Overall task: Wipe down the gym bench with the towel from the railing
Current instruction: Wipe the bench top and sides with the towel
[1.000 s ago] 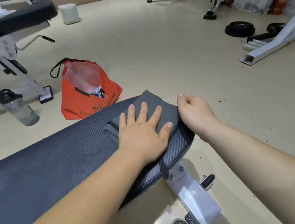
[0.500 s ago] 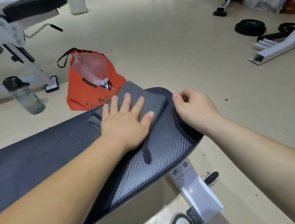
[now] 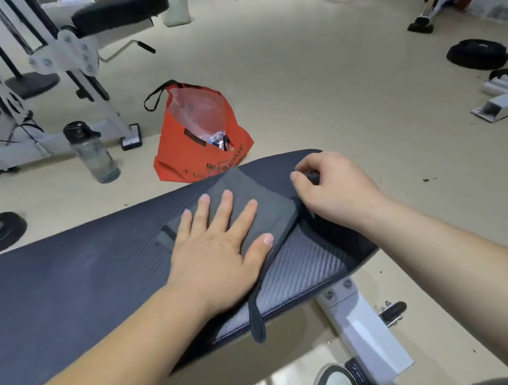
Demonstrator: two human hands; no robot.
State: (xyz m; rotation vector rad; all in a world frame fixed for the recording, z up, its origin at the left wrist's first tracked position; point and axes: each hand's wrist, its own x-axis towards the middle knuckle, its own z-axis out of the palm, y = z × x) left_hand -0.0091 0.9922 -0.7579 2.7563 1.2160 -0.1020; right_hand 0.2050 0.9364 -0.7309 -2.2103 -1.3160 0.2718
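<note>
Presses the grey towel [image 3: 244,182] onto the gym bench pad [image 3: 79,282] near its end, left hand [image 3: 219,256] flat, fingers spread. Holds the right hand [image 3: 337,190] curled beside the towel corner; cannot tell whether gripping.

Left hand [image 3: 219,256] pressed flat on the grey towel [image 3: 245,183] atop the bench [image 3: 63,284]; right hand [image 3: 337,190], fingers curled, at the bench's end; orange bag [image 3: 182,156] beyond.

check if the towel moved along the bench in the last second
Yes. The towel, under the left hand, slid left along the bench, away from its end.
</note>
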